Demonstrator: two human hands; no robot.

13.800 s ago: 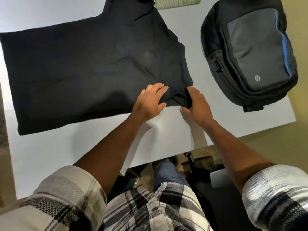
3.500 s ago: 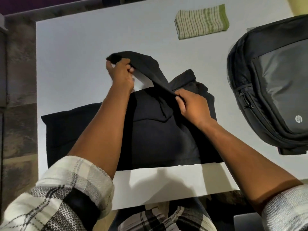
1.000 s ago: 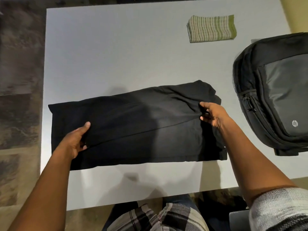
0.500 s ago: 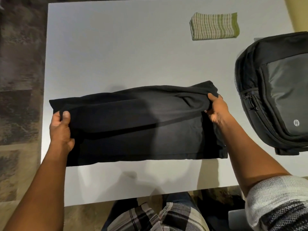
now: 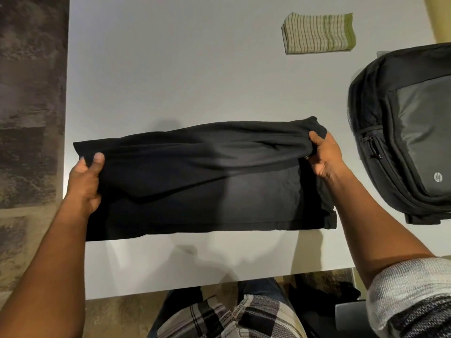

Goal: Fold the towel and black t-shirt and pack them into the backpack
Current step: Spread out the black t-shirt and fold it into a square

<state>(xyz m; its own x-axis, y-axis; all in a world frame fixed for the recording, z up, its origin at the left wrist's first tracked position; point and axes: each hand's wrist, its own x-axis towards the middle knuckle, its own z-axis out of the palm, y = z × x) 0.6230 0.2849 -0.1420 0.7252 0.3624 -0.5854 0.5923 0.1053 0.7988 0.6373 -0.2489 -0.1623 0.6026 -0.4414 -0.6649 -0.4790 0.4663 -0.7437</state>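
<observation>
Backpack logo reads "hp"; hands grip t-shirt.

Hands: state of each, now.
Left hand: grips the shirt's left end.
Right hand: grips the shirt's right end.

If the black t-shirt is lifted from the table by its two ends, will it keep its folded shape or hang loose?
Probably it hangs loose: the black t-shirt already sags and wrinkles between the left hand and right hand. It seems light, since pinches raise its far edge. The folds may slip open without support.
</observation>
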